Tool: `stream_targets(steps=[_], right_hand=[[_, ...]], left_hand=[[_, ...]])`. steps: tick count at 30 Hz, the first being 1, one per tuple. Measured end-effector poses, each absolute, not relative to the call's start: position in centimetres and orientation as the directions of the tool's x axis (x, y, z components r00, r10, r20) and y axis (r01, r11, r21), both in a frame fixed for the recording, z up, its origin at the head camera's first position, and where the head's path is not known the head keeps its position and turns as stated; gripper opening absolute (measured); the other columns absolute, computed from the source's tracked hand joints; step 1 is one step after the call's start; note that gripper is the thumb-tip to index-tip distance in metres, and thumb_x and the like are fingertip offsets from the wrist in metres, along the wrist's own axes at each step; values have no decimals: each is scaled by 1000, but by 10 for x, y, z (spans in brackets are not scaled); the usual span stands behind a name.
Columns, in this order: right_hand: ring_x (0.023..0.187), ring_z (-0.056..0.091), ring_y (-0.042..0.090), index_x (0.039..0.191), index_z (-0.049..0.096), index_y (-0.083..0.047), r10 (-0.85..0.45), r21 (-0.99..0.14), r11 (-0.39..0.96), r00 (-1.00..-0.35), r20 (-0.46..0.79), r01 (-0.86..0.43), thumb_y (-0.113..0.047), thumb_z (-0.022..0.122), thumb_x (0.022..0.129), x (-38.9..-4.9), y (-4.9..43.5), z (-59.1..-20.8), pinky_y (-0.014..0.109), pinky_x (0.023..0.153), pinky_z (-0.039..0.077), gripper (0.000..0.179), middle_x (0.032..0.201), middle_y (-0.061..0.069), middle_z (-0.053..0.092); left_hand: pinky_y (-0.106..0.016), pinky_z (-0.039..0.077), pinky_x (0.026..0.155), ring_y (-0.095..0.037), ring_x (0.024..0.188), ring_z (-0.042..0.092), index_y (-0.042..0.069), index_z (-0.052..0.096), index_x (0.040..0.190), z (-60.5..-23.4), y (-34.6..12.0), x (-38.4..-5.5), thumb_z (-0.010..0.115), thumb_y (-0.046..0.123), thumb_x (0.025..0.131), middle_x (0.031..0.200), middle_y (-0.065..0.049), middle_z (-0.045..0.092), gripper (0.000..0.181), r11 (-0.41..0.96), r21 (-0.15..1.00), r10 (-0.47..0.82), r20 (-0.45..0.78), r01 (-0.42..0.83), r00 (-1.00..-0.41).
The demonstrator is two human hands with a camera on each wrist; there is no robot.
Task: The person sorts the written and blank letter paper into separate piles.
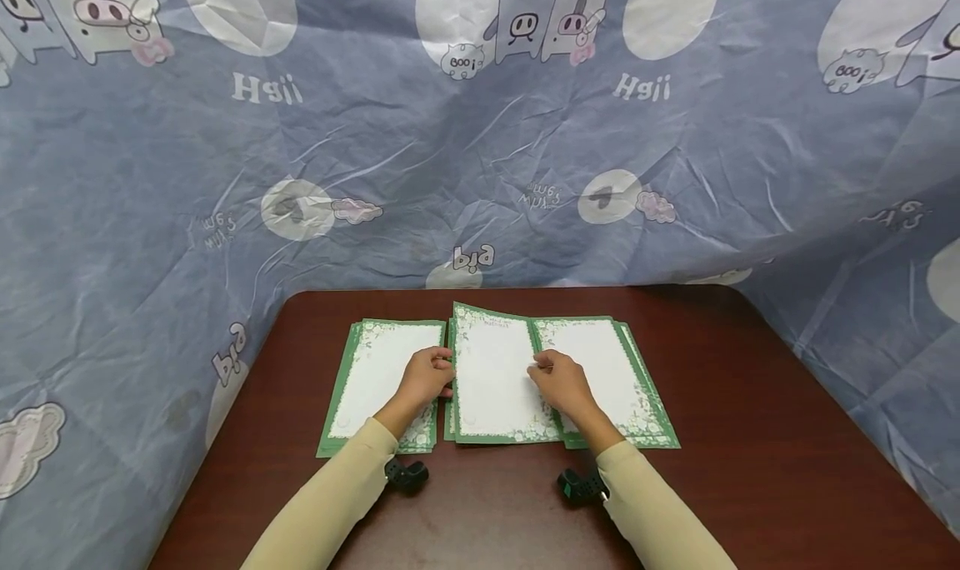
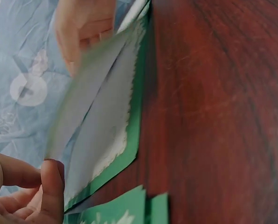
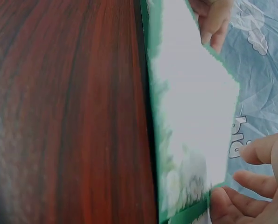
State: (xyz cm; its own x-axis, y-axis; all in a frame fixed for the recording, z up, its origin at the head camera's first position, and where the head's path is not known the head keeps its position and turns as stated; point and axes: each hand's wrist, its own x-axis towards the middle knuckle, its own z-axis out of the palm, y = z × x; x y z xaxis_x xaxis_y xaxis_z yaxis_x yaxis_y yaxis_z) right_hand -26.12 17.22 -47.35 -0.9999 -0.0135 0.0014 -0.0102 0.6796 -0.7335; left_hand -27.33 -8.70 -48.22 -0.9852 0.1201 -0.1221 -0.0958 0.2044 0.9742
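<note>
Green-bordered white paper sheets with a floral pattern lie in three groups side by side. My left hand [image 1: 426, 377] pinches the left edge of the top middle sheet [image 1: 491, 378] between thumb and finger. That sheet is raised and bowed off the one beneath, as the left wrist view shows. At its right edge is my right hand [image 1: 564, 382], over the border with the right-hand sheets [image 1: 600, 357]. In the right wrist view, the right hand's fingers [image 3: 251, 179] are apart, one fingertip at the sheet's edge. The left-hand sheets [image 1: 382, 362] lie partly under my left forearm.
A dark reddish-brown wooden table [image 1: 750, 437] carries the papers. Behind it and at both sides hangs a blue cartoon-printed cloth [image 1: 465, 153]. Black straps [image 1: 407, 476] are on both wrists, below the beige sleeves [image 1: 330, 503].
</note>
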Motion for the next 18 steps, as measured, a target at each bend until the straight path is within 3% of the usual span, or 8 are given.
stream_targets(steps=[8, 18], right_hand=[[116, 61, 37, 139, 58, 0, 4, -781, 625, -1000, 22, -15, -20, 62, 101, -265, 175, -473, 51, 91, 52, 43, 126, 19, 65], [107, 64, 35, 134, 63, -3, 27, -859, 511, -998, 54, -33, -13, 65, 99, -271, 191, -462, 41, 78, 54, 36, 117, 18, 68]], left_hand=[[-34, 58, 66, -19, 72, 60, 0, 59, 137, -473, -105, -274, 61, -3, 99, 106, -16, 62, 38, 147, 985, 106, -107, -91, -989], [-40, 59, 74, -20, 80, 62, 1, 59, 137, -465, -101, -274, 62, -1, 99, 113, -18, 62, 39, 112, 992, 148, -81, -65, -986]])
